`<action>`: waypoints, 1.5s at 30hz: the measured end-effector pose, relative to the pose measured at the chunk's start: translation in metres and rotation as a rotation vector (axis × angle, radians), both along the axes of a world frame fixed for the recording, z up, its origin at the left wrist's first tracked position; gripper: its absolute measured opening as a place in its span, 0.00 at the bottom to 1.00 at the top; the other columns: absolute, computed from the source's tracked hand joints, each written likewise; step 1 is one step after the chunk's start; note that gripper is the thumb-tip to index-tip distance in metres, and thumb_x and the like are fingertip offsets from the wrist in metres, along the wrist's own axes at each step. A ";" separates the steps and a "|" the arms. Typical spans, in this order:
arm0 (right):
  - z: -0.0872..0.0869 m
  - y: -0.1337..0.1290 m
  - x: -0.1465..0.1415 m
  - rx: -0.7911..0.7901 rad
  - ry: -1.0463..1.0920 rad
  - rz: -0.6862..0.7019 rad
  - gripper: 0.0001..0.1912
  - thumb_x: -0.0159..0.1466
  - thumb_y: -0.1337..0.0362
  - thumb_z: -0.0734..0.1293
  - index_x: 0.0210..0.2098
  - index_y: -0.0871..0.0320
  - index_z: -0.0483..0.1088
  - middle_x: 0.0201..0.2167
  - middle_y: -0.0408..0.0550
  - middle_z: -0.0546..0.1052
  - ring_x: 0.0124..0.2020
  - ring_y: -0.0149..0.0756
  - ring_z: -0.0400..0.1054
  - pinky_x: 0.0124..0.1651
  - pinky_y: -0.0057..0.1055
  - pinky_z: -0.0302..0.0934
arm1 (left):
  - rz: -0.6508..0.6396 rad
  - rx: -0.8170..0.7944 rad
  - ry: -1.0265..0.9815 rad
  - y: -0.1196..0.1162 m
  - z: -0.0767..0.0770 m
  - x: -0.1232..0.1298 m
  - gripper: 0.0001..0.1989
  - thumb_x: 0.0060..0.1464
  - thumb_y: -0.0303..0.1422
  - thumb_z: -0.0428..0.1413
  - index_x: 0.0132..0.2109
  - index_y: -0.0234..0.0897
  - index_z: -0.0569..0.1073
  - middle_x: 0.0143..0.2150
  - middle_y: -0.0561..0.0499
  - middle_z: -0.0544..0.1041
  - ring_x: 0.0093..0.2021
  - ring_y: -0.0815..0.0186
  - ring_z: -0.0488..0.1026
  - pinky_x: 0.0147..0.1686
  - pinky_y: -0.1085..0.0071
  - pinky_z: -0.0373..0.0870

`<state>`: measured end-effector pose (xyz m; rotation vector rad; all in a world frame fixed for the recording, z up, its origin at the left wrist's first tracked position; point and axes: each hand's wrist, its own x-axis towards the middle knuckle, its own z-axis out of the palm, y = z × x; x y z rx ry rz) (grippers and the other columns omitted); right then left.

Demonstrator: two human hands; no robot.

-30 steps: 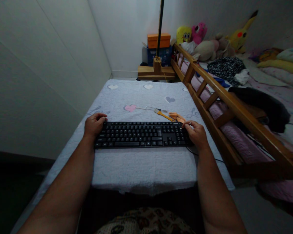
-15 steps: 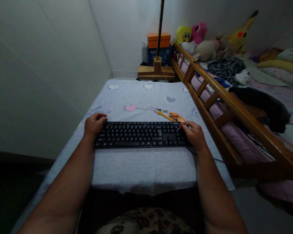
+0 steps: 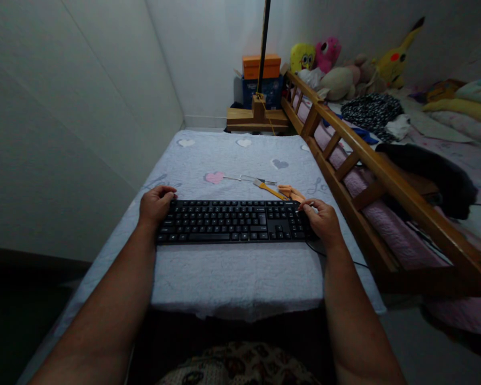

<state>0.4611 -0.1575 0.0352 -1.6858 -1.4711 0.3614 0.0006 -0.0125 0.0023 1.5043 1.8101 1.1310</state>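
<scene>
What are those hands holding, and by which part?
The right hand seems to pinch a small pale stick; which part is unclear. The left hand is at the keyboard's left end, grip unclear.

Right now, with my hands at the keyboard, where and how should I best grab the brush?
I'd pinch the brush mid-handle from above, thumb and finger on its long sides. It lies flat and slanted beyond the keyboard; the slim handle is uncovered there, while the orange cloth sits close by its near end.
</scene>
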 end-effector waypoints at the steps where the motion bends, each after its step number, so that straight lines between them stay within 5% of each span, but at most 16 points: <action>1: 0.000 0.000 0.000 0.000 -0.002 -0.002 0.12 0.62 0.56 0.64 0.29 0.53 0.76 0.32 0.47 0.80 0.37 0.44 0.73 0.51 0.40 0.63 | 0.000 -0.001 0.000 0.000 0.001 0.000 0.11 0.44 0.36 0.57 0.36 0.40 0.78 0.32 0.51 0.80 0.35 0.59 0.77 0.43 0.64 0.73; 45: -0.001 0.002 -0.006 -0.014 0.003 0.021 0.13 0.62 0.55 0.64 0.30 0.53 0.77 0.34 0.49 0.81 0.42 0.46 0.74 0.52 0.41 0.64 | -0.004 -0.013 0.006 0.001 0.000 0.000 0.11 0.44 0.36 0.57 0.36 0.40 0.78 0.32 0.50 0.80 0.35 0.59 0.76 0.43 0.64 0.73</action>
